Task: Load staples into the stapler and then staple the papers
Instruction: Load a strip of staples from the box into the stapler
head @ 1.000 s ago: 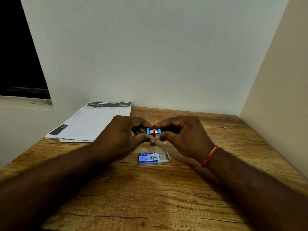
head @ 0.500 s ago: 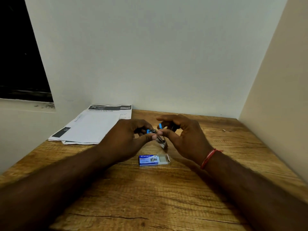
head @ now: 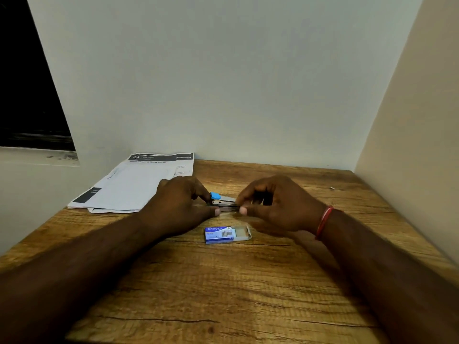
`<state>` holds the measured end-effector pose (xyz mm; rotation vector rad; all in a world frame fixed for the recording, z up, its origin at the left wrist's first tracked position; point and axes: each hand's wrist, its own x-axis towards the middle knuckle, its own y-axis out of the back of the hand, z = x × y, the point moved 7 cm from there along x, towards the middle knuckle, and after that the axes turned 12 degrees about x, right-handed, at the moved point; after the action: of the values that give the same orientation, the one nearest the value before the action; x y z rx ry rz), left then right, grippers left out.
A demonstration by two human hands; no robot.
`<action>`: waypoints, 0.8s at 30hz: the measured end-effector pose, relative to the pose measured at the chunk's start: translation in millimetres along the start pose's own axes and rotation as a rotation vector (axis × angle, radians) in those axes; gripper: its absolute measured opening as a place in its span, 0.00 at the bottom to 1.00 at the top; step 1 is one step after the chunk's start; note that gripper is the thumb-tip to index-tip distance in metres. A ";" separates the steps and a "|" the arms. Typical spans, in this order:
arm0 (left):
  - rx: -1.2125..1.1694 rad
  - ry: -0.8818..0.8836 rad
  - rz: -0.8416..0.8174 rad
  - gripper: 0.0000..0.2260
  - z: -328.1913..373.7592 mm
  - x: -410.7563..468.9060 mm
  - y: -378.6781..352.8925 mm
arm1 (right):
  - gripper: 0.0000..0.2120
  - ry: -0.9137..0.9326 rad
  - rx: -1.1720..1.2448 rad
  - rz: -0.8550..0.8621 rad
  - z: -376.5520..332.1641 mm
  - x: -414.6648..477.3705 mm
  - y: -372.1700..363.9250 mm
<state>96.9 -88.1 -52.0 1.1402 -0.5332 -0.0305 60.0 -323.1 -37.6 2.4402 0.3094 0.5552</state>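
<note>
1. Head view, the deciding relation: since the stapler lies with its long axis running left to right across the wooden table, each hand meets one end of it. The left hand has the end with the blue cap; the right hand has the far metal end. Neither hand is clearly nearer, as the stapler sits between them, close to level and low over the table. Whether it rests on the wood or hangs just above it, I cannot tell.

2. Head view, the hands: the left hand is closed in a pinch on the stapler's blue end, thumb low and toward the camera, fingers curled over the top. The right hand pinches the opposite end between thumb and fingers, the remaining fingers arched loosely above. The metal channel shows between the two thumbs; I cannot make out whether staples already sit in it.

3. Head view, the supplies: the staple box, its tray slid partly out to the right, lies just on the camera side of the hands, roughly under the gap between them and slightly closer to the right hand. That hand looks better placed to pick out a strip.

4. Head view, the papers: they lie stacked at the far left of the table, behind and beside the left hand, their near right corner hidden by it. By my judgement, loading is not yet finished and stapling has not begun.
</note>
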 end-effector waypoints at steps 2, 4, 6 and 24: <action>0.002 0.015 -0.009 0.12 -0.6 -1.1 1.6 | 0.06 -0.064 -0.008 -0.098 6.1 -2.2 -7.2; -0.008 -0.035 0.022 0.12 2.7 -3.2 10.8 | 0.07 -0.100 0.033 -0.137 8.5 -3.3 -10.8; -0.085 -0.162 0.080 0.12 9.7 -5.4 29.2 | 0.07 -0.129 0.088 -0.156 9.0 -4.3 -9.0; -0.101 -0.395 -0.366 0.15 29.9 -23.6 11.4 | 0.19 -0.069 0.115 -0.272 -0.3 -9.2 -12.3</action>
<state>60.9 -102.0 -42.1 1.1243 -0.6563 -0.6030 50.6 -316.4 -47.8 2.4652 0.6482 0.3413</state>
